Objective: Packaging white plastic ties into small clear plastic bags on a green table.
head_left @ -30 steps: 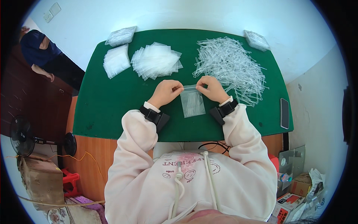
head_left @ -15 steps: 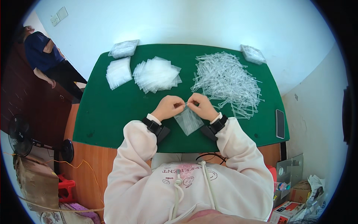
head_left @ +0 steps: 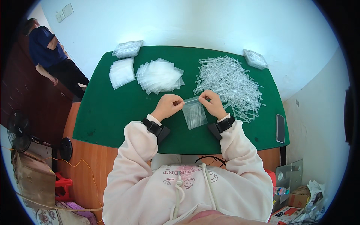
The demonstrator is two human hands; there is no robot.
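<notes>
A small clear zip bag (head_left: 195, 115) hangs between my hands above the green table, with several thin clear plastic pieces inside. My left hand (head_left: 167, 106) is closed, pinching the bag's upper left corner. At the upper right corner, my right hand (head_left: 213, 104) pinches the bag's edge too. Beyond the right hand lies a large heap of clear plastic sticks with small looped ends (head_left: 228, 84). A fanned pile of flat clear bags (head_left: 160, 76) lies beyond my left hand, and a smaller stack of bags (head_left: 122, 73) is left of it.
On the green table (head_left: 150, 129), packed clear bundles sit at the far left (head_left: 128, 49) and far right (head_left: 255, 59) corners. A phone (head_left: 280, 128) lies near the right edge. A person (head_left: 50, 52) stands at left near a fan (head_left: 19, 130). Boxes (head_left: 287, 215) are on the floor at right.
My hands have moved apart, the right one shifting rightward, so the bag's top edge now shows stretched between them. The bag has shifted slightly right and up.
</notes>
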